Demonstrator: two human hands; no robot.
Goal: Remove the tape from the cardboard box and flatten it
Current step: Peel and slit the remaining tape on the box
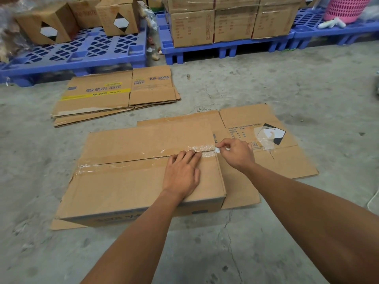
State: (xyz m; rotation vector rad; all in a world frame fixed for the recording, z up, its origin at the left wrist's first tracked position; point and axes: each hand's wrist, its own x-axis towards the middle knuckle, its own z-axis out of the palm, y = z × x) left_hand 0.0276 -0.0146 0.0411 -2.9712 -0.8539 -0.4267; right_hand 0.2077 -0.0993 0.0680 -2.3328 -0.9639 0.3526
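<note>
Cardboard box (131, 181) taped closed, left hand (182, 173) pressing flat, right hand (235, 153) pinching tape (205, 149) end

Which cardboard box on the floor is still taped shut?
The brown cardboard box under the left hand, clear tape along its seam; the printed stack behind lies flattened.

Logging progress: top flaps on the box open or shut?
Shut: flaps meet at the seam, tape still across it.

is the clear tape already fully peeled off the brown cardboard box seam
No, the clear tape still runs along the seam of the brown cardboard box, with the right hand pinching its end while the left hand presses down.
</note>
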